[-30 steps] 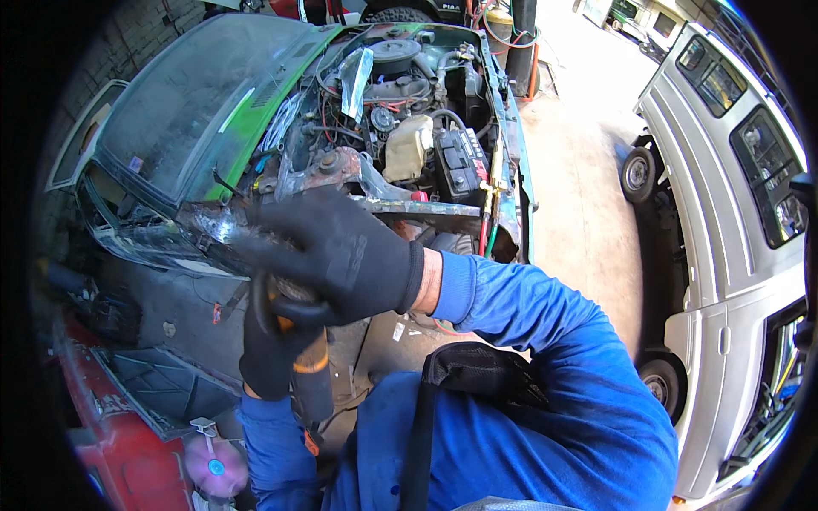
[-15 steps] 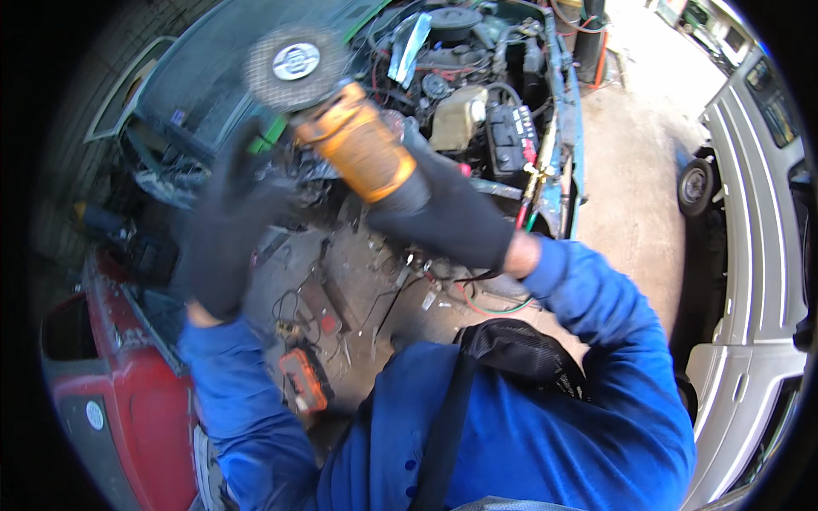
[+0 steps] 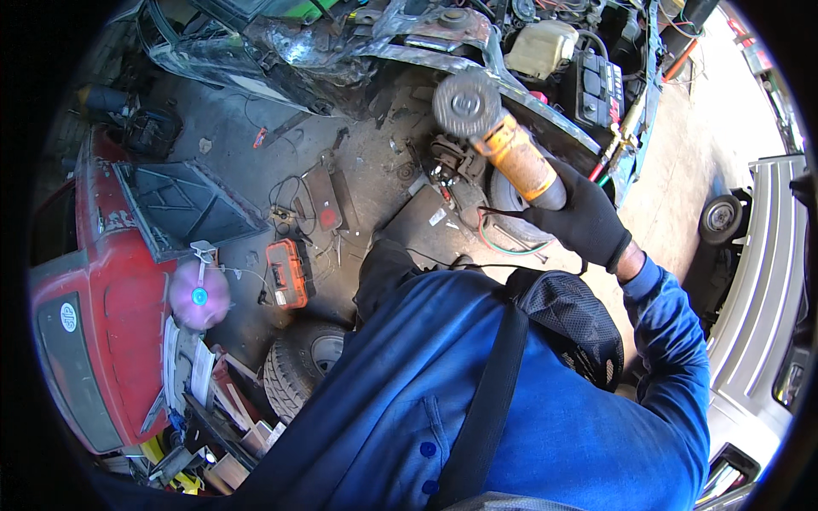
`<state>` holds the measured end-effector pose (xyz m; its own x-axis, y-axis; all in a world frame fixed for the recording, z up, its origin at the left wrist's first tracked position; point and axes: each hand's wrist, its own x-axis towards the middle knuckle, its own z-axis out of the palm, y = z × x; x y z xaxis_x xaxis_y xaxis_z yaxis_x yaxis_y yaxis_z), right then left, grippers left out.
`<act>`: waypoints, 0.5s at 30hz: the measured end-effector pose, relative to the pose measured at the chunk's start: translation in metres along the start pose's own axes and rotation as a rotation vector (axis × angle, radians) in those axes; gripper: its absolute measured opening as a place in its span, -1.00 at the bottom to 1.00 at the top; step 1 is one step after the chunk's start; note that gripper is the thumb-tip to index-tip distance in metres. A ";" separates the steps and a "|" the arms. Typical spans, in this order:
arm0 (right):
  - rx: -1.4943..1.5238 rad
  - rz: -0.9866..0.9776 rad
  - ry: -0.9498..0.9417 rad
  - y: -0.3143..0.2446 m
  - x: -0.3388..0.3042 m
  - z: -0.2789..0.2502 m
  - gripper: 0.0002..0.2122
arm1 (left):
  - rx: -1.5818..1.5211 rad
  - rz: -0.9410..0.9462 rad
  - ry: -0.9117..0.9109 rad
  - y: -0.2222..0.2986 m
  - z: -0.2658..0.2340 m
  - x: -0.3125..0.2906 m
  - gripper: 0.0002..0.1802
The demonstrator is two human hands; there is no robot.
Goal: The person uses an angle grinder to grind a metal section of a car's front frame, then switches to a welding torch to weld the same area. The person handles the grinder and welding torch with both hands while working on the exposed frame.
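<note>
A yellow-and-black angle grinder [image 3: 521,160] is held up at chest height in my black-gloved right hand [image 3: 588,220], fingers wrapped round its rear body. A round grey disc [image 3: 467,103] on its head points up and to the left. Beyond the grinder lies the stripped front of a green car [image 3: 426,55], with a black battery [image 3: 595,94] and a pale plastic tank [image 3: 542,48] in its engine bay. The grinder hangs apart from the bodywork. My left hand is out of the picture.
Left stands a red vehicle body [image 3: 128,298], with a purple fan [image 3: 199,295] beside it. An orange-and-black toolbox [image 3: 288,274], a tyre [image 3: 302,366] and scattered tools and cables lie on the floor. Along the right is a light-coloured van [image 3: 754,281]. Coloured hoses [image 3: 511,243] trail near my feet.
My view has swung left and down. My right hand has moved to the right with the grinder still in it. My left hand, near the disc before, has gone out of view.
</note>
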<state>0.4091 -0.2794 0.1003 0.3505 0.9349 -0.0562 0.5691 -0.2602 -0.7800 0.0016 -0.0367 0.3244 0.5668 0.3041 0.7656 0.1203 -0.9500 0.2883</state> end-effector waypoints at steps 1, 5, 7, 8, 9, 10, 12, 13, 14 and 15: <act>-0.034 0.085 -0.065 0.002 0.002 0.003 -0.30 | -0.024 -0.001 -0.008 -0.007 0.001 -0.002 -0.27; -0.043 0.157 -0.134 0.000 0.012 0.024 -0.28 | -0.144 0.010 -0.023 -0.045 0.007 -0.010 -0.28; -0.119 0.177 -0.152 -0.006 0.018 0.036 -0.28 | -0.205 0.015 -0.030 -0.070 0.009 -0.012 -0.29; -0.153 0.159 -0.152 -0.010 0.022 0.043 -0.28 | -0.237 0.023 -0.031 -0.083 0.009 -0.012 -0.29; -0.206 0.187 -0.151 -0.014 0.026 0.050 -0.28 | -0.268 0.032 -0.034 -0.097 0.009 -0.012 -0.30; -0.225 0.213 -0.139 -0.019 0.028 0.057 -0.28 | -0.302 0.041 -0.038 -0.110 0.009 -0.011 -0.30; -0.278 0.267 -0.112 -0.032 0.033 0.070 -0.27 | -0.369 0.056 -0.051 -0.138 0.010 -0.008 -0.31; -0.255 0.272 -0.089 -0.039 0.035 0.076 -0.27 | -0.403 0.066 -0.058 -0.151 0.010 -0.004 -0.31; -0.240 0.277 -0.073 -0.046 0.036 0.081 -0.27 | -0.435 0.073 -0.063 -0.163 0.011 -0.001 -0.32; -0.232 0.291 -0.058 -0.054 0.036 0.085 -0.27 | -0.470 0.079 -0.073 -0.176 0.013 0.004 -0.32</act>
<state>0.3280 -0.2111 0.0870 0.4838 0.8240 -0.2950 0.6075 -0.5588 -0.5645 -0.0062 0.1305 0.2692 0.6169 0.2108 0.7583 -0.2970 -0.8299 0.4723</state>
